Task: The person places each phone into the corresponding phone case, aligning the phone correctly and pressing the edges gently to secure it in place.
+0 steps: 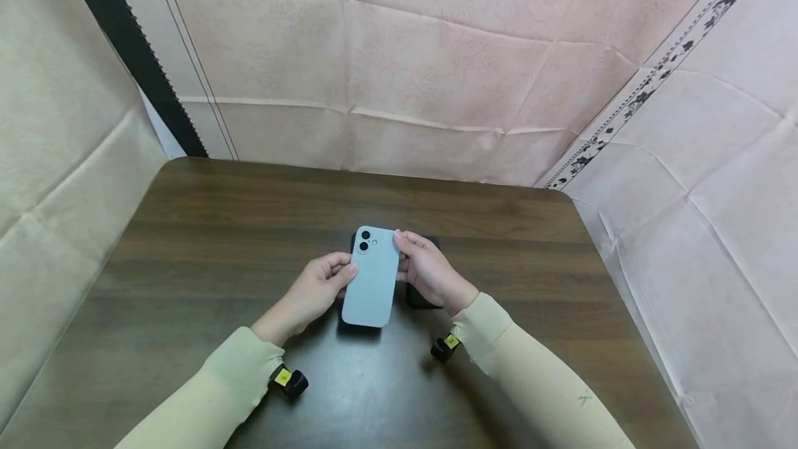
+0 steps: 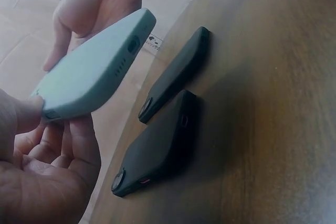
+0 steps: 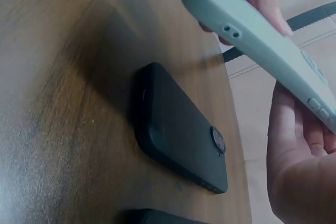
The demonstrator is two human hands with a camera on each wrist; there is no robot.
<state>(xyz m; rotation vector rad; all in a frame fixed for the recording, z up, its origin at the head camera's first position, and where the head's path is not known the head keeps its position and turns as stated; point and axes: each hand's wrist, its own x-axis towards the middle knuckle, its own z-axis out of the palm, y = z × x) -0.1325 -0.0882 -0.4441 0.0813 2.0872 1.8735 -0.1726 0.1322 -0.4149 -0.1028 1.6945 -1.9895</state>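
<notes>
A light blue phone case (image 1: pixel 370 286) is held above the table, its back with the two dark camera circles facing up. I cannot tell whether a phone is inside. My left hand (image 1: pixel 316 293) pinches its left long edge, thumb on the back face and fingers underneath. On the opposite edge, near the upper corner, my right hand (image 1: pixel 431 270) grips it with thumb and fingers. Two black phone cases lie on the table below: one (image 2: pixel 152 148) mostly hidden beneath the blue one in the head view, the other (image 1: pixel 420 296) partly behind my right hand.
The brown wooden table (image 1: pixel 249 213) has rounded far corners. Pale cloth hangs behind it (image 1: pixel 405 75) and at both sides. Each wrist wears a small black camera (image 1: pixel 293 383) on a strap.
</notes>
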